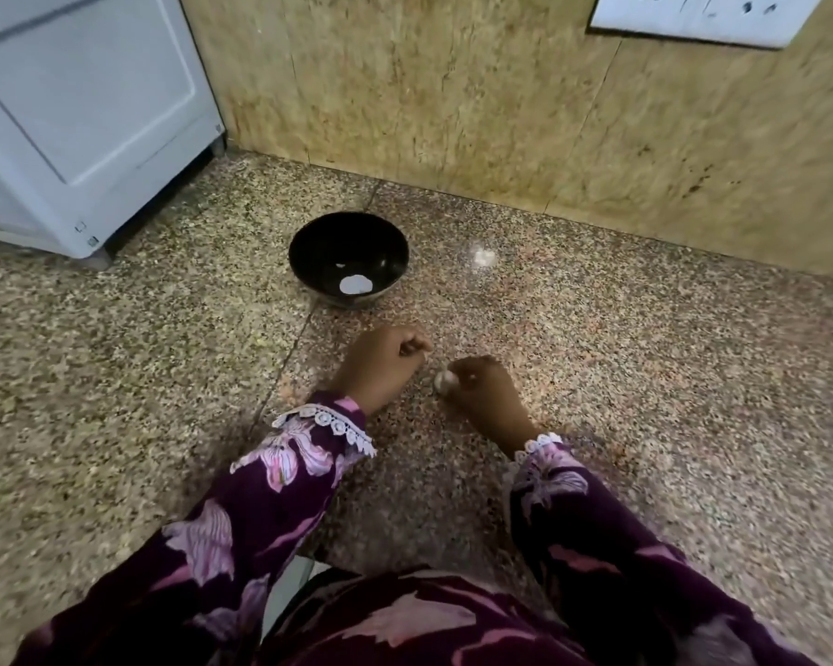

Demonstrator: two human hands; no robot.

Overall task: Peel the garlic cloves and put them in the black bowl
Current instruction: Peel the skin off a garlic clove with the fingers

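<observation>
My right hand (484, 391) pinches a garlic clove (444, 380) on the speckled stone counter (645, 377); my left hand (381, 362) is curled into a fist – whether it holds anything, I cannot tell. The black bowl (318, 242) sits nearer the counter's back edge, by the tan wall (453, 88).

Both arms in floral sleeves reached forward, wrists low. The left hand (383, 365) was closed in a loose fist, its fingers (412, 346) curled inward. The right hand (484, 391) was curled too, its fingertips pinching a small pale clove (444, 380) at their left side.
</observation>
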